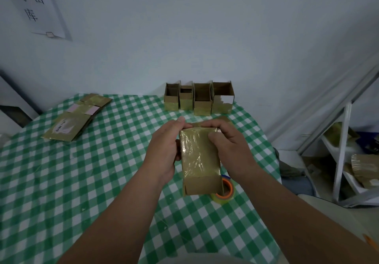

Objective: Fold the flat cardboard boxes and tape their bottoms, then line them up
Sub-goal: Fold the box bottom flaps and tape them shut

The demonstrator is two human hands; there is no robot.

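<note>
Checkered worktop (82,181), four boxes (198,98) lined at wall. My left hand (164,151) and right hand (229,147) grip taped box (200,161) above tape roll (224,191); taping looks finished, next set it in line.

Taped box (200,159) between both hands (164,151)

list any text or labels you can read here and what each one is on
"码 出 库": large black characters on the white paper sheet taped to the wall; its top is cut off.
White label on the flat cardboard stack: handwritten marks, too blurred to read.
Held box, finished boxes, tape roll: no text visible.
</note>
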